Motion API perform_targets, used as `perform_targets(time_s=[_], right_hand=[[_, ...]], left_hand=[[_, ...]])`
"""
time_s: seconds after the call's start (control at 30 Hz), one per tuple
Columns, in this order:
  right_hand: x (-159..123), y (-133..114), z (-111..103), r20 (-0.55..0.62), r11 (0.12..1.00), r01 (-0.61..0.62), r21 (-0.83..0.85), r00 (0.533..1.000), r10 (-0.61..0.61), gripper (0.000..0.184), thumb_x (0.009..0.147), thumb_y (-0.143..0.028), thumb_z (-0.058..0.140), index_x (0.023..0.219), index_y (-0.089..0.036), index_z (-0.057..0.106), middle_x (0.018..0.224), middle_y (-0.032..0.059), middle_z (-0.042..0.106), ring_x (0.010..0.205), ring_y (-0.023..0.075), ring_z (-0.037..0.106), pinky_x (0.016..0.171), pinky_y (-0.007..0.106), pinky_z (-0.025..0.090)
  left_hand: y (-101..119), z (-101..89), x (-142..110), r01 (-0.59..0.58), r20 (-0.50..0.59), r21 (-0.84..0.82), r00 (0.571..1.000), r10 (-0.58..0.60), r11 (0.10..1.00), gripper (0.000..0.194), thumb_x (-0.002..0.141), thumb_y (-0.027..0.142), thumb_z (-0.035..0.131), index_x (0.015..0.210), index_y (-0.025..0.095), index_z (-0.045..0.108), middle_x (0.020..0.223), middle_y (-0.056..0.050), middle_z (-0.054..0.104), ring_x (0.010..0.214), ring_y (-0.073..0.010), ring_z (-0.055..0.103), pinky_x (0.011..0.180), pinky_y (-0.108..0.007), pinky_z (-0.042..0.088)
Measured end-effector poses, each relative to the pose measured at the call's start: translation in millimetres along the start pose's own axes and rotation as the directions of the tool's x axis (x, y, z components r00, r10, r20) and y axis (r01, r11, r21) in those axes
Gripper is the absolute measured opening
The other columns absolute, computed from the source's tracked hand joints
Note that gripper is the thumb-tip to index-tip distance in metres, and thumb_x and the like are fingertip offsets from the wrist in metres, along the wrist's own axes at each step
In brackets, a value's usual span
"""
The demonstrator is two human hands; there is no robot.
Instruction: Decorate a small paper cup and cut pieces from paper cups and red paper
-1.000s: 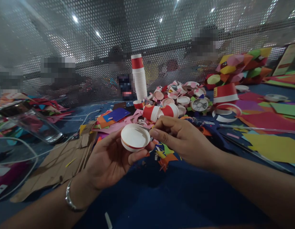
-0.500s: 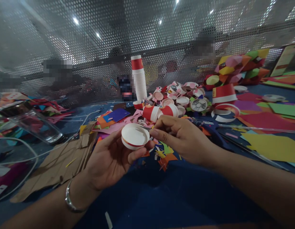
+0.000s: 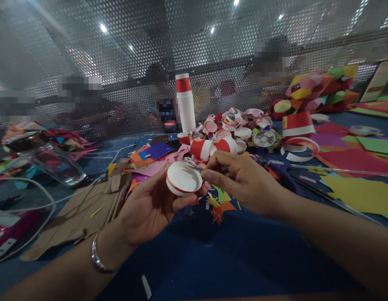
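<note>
A shallow white paper cup bottom point(image 3: 183, 177) with a red band round its low wall is pinched in my left hand point(image 3: 152, 205), its open side tilted toward me. The thumb presses its near edge and the other fingers support it from behind. My right hand point(image 3: 237, 182) is closed on a thin grey blade-like tool point(image 3: 194, 167), whose tip lies at the cup bottom's far right rim. Fingers hide the tool's handle, so I cannot tell its exact kind. Colourful paper scraps point(image 3: 219, 205) lie on the blue table under the hands.
Behind stand a tall stack of paper cups point(image 3: 186, 108) and a heap of cut cup pieces point(image 3: 240, 125). Cardboard point(image 3: 83, 213) and a glass jar point(image 3: 60, 167) lie left, with a white cable. Coloured paper sheets point(image 3: 357, 192) are at right. A perforated metal screen point(image 3: 194, 42) rises behind.
The whole view has shifted slightly, so the hands and table items appear a little further right. Both hands keep their holds, with the tool still at the cup bottom's rim.
</note>
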State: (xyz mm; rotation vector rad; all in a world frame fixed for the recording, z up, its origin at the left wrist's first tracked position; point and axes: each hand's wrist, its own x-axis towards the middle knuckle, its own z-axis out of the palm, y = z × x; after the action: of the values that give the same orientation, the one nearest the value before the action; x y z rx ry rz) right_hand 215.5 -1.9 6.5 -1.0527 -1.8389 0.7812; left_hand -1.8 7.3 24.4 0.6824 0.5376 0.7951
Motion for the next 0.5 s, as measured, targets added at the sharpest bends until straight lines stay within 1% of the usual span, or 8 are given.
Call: perform_targets(time_s=[0.13,0.27,0.4,0.5], right_hand=[[0.7,0.0,0.4,-0.029,0.998,0.032,-0.05,0.999,-0.034,0.036,0.098,-0.051,0.057,0.084,-0.018,0.061,0.079,0.0034,0.063,0.073,0.0169,0.053,0.062,0.031,0.04],[0.9,0.1,0.2,-0.01,1.0,0.003,-0.008,1.0,-0.003,0.035,0.097,-0.051,0.059,0.086,-0.018,0.061,0.08,0.0033,0.063,0.072,0.0166,0.054,0.061,0.031,0.039],[1.0,0.0,-0.3,0.014,1.0,-0.006,0.013,1.0,0.005,0.03,0.098,-0.047,0.06,0.087,-0.019,0.06,0.081,0.0028,0.063,0.071,0.0161,0.054,0.059,0.03,0.039],[1.1,0.0,-0.8,0.021,1.0,-0.001,0.006,1.0,0.0,0.028,0.097,-0.046,0.06,0.087,-0.02,0.06,0.079,0.0016,0.061,0.069,0.0154,0.052,0.059,0.029,0.038]], left_hand=[[0.8,0.9,-1.0,0.001,-0.003,-0.006,1.0,-0.001,1.0,0.041,0.108,0.022,0.035,0.103,0.005,0.072,0.097,-0.017,0.082,0.088,-0.0307,0.08,0.07,-0.024,0.067],[1.9,0.5,-1.5,-0.007,0.039,-0.014,0.999,0.008,1.0,0.039,0.106,0.02,0.039,0.102,0.004,0.074,0.097,-0.017,0.082,0.088,-0.0309,0.08,0.071,-0.024,0.067],[3.7,-1.3,-1.2,0.027,0.078,0.003,0.997,-0.027,1.0,0.044,0.108,0.025,0.037,0.104,0.003,0.075,0.094,-0.021,0.081,0.089,-0.031,0.081,0.072,-0.024,0.066],[5.1,-1.0,-1.3,0.046,0.056,0.031,0.997,-0.048,0.998,0.052,0.109,0.029,0.03,0.104,0.004,0.075,0.088,-0.021,0.08,0.09,-0.0309,0.081,0.071,-0.025,0.066]])
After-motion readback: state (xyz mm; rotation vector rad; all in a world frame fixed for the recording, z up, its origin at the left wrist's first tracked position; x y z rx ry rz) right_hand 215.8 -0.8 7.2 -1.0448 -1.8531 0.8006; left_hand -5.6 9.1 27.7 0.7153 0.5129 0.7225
